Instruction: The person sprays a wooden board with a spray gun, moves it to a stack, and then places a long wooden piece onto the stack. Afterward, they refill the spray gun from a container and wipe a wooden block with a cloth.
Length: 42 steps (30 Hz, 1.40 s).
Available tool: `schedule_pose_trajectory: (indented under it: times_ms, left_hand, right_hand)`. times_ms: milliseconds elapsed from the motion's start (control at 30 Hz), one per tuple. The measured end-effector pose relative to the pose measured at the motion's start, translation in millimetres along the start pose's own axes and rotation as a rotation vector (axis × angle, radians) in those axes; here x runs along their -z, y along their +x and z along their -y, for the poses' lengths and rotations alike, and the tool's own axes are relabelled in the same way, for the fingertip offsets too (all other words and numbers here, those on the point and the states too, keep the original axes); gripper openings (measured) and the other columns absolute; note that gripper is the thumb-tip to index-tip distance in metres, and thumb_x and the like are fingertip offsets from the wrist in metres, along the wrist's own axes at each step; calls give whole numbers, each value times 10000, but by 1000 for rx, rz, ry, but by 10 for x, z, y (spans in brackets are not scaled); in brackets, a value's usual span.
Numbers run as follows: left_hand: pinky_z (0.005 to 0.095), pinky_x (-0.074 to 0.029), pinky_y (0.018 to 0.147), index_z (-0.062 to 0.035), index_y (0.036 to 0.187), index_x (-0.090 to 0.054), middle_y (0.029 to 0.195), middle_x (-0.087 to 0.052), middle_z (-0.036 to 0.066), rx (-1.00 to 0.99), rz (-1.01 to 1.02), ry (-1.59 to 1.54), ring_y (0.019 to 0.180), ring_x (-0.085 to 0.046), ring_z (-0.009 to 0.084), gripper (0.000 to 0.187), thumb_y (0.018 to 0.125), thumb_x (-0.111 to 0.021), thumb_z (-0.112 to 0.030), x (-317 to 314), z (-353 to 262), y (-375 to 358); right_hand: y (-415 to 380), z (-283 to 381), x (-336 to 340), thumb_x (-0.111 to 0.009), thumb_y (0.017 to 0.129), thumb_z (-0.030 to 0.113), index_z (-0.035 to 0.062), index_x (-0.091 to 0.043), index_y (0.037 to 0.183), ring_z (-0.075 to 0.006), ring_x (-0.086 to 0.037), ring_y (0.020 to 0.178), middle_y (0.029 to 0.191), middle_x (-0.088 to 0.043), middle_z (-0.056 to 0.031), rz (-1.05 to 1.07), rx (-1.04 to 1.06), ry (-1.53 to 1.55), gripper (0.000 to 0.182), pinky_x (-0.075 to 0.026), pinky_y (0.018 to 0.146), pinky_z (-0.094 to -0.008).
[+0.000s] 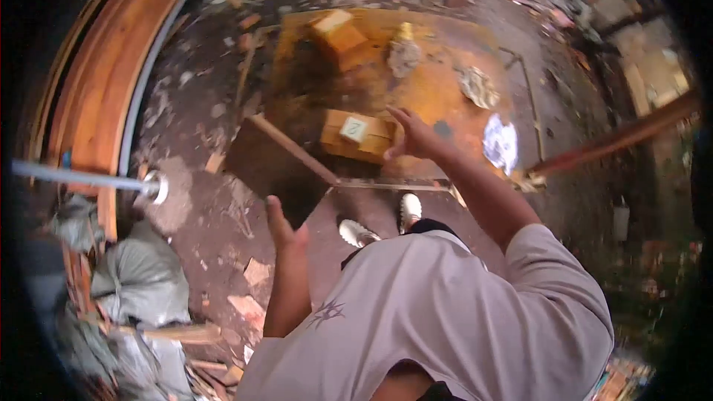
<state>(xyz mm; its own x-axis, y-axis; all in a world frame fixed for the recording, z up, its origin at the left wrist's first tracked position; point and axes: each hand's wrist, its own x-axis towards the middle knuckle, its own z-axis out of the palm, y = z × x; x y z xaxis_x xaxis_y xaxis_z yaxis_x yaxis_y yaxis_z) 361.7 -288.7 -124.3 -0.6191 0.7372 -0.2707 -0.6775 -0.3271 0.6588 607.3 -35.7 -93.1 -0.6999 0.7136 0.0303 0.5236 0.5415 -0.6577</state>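
An orange-brown wooden block [336,145] with a pale label [354,130] lies near the front edge of a stained table [445,44]. My right hand [413,136] is just right of this block, fingers spread and holding nothing; whether a fingertip touches the block I cannot tell. My left hand [285,227] is lower left, over the near edge of a dark board [271,167], with thumb and fingers apart and nothing in it. Farther back on the table lies a second block [345,44] with a pale patch on top.
Crumpled cloth-like pieces [405,56] [479,87] and a whitish crumpled item [500,144] lie on the table. Long planks [111,67] and a pipe [82,176] stand at left. Grey sacks [141,275] and wood scraps [255,272] lie lower left.
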Motion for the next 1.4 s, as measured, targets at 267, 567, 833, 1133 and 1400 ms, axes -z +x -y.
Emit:
schedule_pose_trajectory:
  times_ms: [267, 567, 833, 1133, 1400]
  left_hand:
    - [405, -344, 1047, -28, 1334, -409, 1331, -483, 101, 24, -12, 31, 1194, -476, 264, 664, 853, -623, -432, -94, 96, -191]
    - [410, -344, 1050, -50, 1346, -403, 1338, -480, 94, -93, -85, 68, 1202, -472, 269, 673, 852, -613, -456, -737, 360, -596]
    - [415, -439, 972, -53, 1298, -442, 1286, -510, 106, -216, -113, 74, 1131, -533, 263, 551, 891, -590, -394, -1575, 944, -506]
    - [401, -470, 945, -34, 1309, -386, 1277, -501, 128, -138, -240, -90, 1130, -527, 272, 709, 812, -677, -448, -1774, 1378, -77]
    - [395, -464, 937, -57, 1367, -293, 1313, -446, 110, -257, -419, 10, 1142, -499, 251, 802, 791, -714, -423, -2009, 1515, -122]
  right_hand:
    - [-1214, -1540, 883, -784, 681, 321, 9, -561, 1167, -345, -524, 1092, 1147, -571, -201, -293, -536, -350, 618, -420, 939, -402]
    - [-1932, -2353, 917, -682, 722, 311, 40, -676, 756, -367, -613, 774, 799, -624, -200, -269, -472, -289, 273, -486, 697, -437]
    - [-1803, -2674, 1244, -565, 818, 222, 9, -625, 773, -397, -607, 754, 792, -626, -215, 119, -242, -315, 226, -476, 683, -472]
    - [-1762, -2372, 1456, -626, 769, 233, 42, -651, 799, -377, -622, 752, 784, -638, -200, 105, -400, -119, 195, -483, 660, -429]
    - [-1787, -2513, 1369, -617, 790, 237, 73, -650, 825, -381, -622, 763, 791, -641, -186, 25, -298, -195, 171, -476, 662, -453]
